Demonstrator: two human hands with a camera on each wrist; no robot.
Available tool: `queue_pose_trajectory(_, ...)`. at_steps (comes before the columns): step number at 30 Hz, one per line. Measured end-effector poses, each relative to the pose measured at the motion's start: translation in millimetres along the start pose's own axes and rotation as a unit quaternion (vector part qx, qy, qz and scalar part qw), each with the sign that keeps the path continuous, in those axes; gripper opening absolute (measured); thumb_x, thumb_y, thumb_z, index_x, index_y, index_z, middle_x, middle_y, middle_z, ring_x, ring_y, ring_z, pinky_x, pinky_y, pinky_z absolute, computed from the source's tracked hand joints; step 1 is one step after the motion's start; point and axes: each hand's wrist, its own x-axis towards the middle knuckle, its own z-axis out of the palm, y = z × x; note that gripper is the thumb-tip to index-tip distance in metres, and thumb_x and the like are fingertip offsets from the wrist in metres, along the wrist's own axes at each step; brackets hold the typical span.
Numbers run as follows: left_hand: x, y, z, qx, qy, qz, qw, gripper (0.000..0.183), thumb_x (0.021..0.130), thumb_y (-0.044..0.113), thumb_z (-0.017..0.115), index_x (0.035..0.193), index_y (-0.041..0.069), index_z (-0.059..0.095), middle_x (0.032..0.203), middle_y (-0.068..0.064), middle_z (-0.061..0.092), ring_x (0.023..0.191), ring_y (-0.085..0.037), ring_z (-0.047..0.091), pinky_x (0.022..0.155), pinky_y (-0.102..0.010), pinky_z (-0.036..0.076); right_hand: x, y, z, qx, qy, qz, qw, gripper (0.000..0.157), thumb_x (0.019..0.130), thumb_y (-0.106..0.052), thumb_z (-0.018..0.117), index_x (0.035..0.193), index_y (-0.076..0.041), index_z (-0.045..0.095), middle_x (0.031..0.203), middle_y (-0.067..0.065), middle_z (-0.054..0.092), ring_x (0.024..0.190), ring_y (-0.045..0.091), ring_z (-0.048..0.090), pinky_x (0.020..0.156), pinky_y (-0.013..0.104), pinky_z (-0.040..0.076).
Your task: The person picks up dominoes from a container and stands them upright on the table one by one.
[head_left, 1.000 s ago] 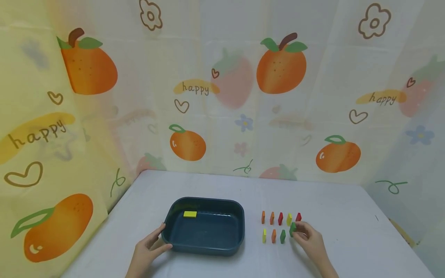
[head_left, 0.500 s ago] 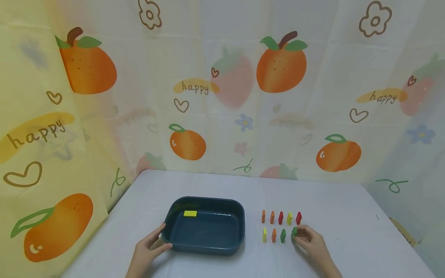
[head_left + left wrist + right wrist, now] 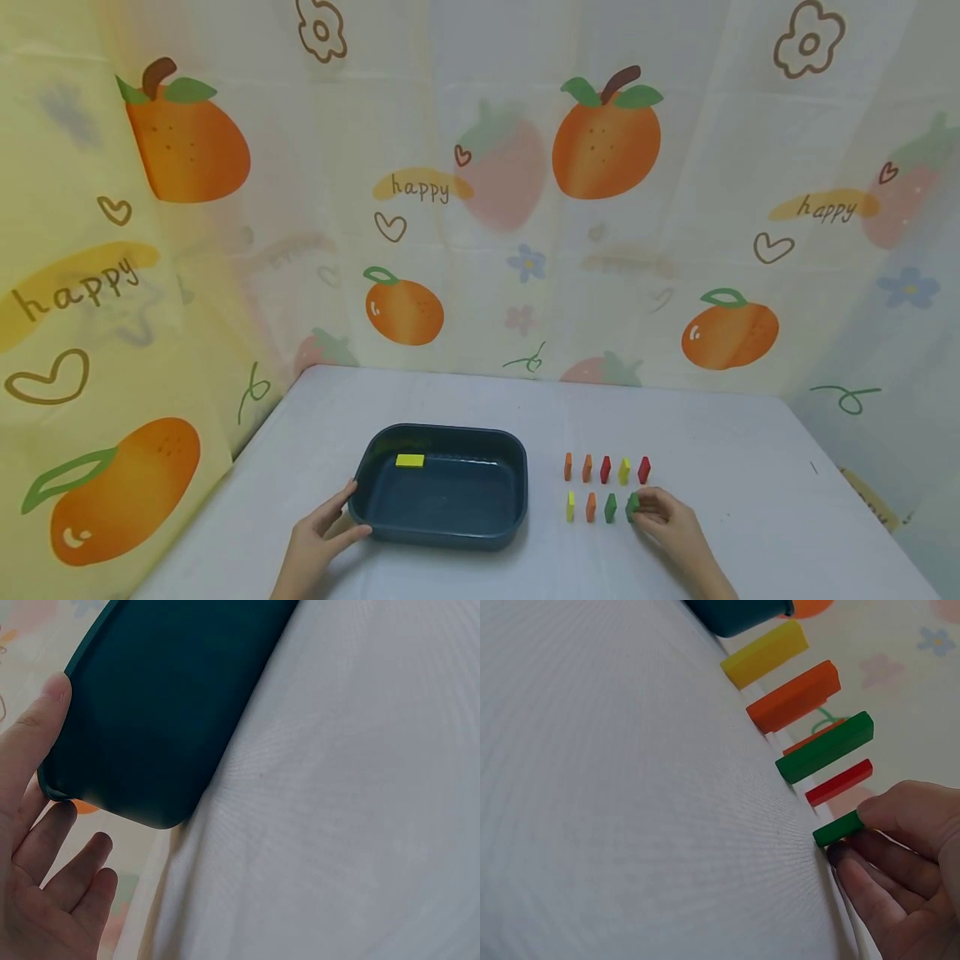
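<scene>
My left hand (image 3: 324,527) rests at the left end of a dark teal rectangular dish (image 3: 442,537). Its thumb touches the wall near the front corner, and the fingers lie spread along the left side. A yellow domino (image 3: 410,461) lies flat inside the dish. Over on the right, my right hand (image 3: 667,518) pinches a green domino (image 3: 838,828) between thumb and fingers. That domino stands upright at the right end of the front row, its lower end right at the cloth. Beside it in this row stand a green domino (image 3: 611,507), an orange domino (image 3: 591,507) and a yellow domino (image 3: 571,506).
Behind the front row runs a back row of upright dominoes: orange (image 3: 567,467), orange (image 3: 587,468), red (image 3: 605,469), yellow (image 3: 624,471) and red (image 3: 644,470). A white cloth (image 3: 465,404) covers the table. Fruit-printed curtains (image 3: 495,275) enclose the back and sides.
My right hand has brought the green domino slightly down and toward me, into line with the front row. The left hand and the dish have stayed in place.
</scene>
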Motion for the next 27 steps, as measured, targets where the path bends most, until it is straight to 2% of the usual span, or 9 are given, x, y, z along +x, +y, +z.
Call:
queue_pose_trajectory(18, -0.5, -1.2, 0.4, -0.008, 0.002, -0.004, 1.0, 0.067, 0.068, 0.025, 0.078, 0.127, 0.006, 0.051, 0.131, -0.007, 0.044, 0.121, -0.022, 0.038, 0.096, -0.038, 0.037, 0.0, -1.1, 1.3, -0.007, 0.002, 0.003, 1.0, 0.031, 0.074, 0.003, 0.069, 0.102, 0.006, 0.058, 0.093, 0.01, 0.062, 0.086, 0.022, 0.06, 0.072, 0.023, 0.051)
queue_pose_trajectory(27, -0.2, -0.7, 0.5, -0.009, 0.005, -0.007, 0.9999, 0.069, 0.067, 0.027, 0.079, 0.127, 0.007, 0.051, 0.13, -0.007, 0.045, 0.12, -0.023, 0.039, 0.096, -0.038, 0.037, -1.2, -6.6, -0.5, 0.003, -0.003, 0.009, 1.0, 0.038, 0.075, -0.004, 0.071, 0.108, 0.006, 0.056, 0.103, 0.014, 0.06, 0.093, 0.025, 0.058, 0.077, 0.021, 0.049)
